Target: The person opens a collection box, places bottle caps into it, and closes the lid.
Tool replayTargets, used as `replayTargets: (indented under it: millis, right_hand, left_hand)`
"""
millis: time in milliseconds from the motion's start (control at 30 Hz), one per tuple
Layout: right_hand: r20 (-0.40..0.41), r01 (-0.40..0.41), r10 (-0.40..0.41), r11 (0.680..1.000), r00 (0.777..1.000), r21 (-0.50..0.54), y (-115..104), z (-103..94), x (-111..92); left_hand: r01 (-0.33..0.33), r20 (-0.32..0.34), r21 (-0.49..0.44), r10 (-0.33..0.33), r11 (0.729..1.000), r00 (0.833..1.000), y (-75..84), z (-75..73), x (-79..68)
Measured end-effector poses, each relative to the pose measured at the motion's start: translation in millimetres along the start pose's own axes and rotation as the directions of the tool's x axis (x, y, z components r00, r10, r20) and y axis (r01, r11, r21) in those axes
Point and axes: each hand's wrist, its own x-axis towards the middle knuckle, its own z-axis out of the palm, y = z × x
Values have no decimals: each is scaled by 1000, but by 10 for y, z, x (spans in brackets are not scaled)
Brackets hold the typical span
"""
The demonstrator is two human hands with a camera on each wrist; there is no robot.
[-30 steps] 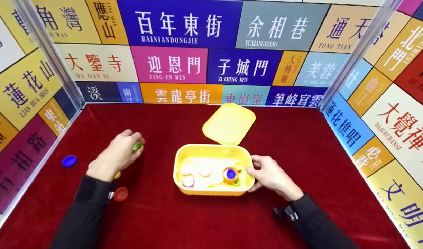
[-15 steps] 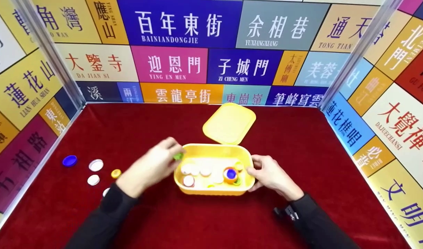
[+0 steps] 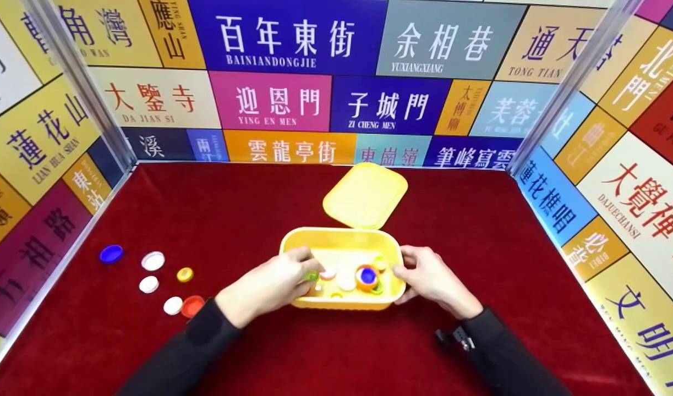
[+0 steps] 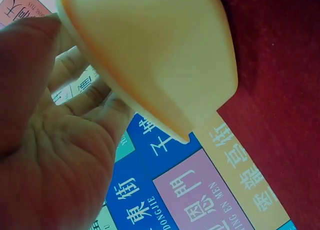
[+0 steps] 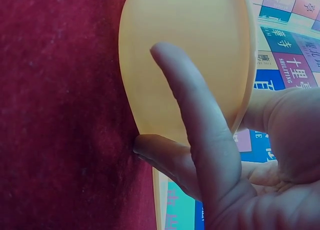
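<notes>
Box: a yellow, round-cornered plastic box [image 3: 343, 303], open-topped, on dark red cloth [image 3: 325, 355] at mid-table, well inside the side edges.
Left hand: the left hand [image 3: 273, 286] reaches over the box's left end; thumb and fingers pinch a small green piece [image 3: 311, 276] inside the rim.
Right hand: the right hand [image 3: 432, 280] grips the opposite end, thumb inside the wall, other fingers outside, partly spread.
Inside: an orange ring with a blue centre [image 3: 367, 278] sits near the right wall, among white and yellow pieces.
Lid: a flat yellow lid [image 3: 365, 196] lies behind the box; whether they touch, I cannot tell.
Left side: round blue [image 3: 111, 254], white, yellow and red caps lie scattered toward the left edge, cloth stretching between them and the box.
</notes>
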Motion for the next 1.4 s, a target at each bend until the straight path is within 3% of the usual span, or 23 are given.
replayTargets:
  millis: [500, 733, 900, 1400]
  right_hand:
    - [-10, 9, -9, 1000, 1000, 8, -20, -23, 22]
    - [-10, 10, -10, 1000, 1000, 2, -12, -15, 26]
    - [-10, 16, -16, 1000, 1000, 3, 0, -5, 24]
    - [-3, 17, -17, 1000, 1000, 8, 17, 0, 19]
  left_hand:
    - [20, -19, 25, -20, 999, 1000, -19, -142, 21]
    - [-4, -57, 86, 9, 996, 998, -45, -173, 6]
    - [2, -83, 78, 5, 997, 997, -58, -210, -11]
    - [80, -130, 100, -66, 992, 989, -133, -422, -74]
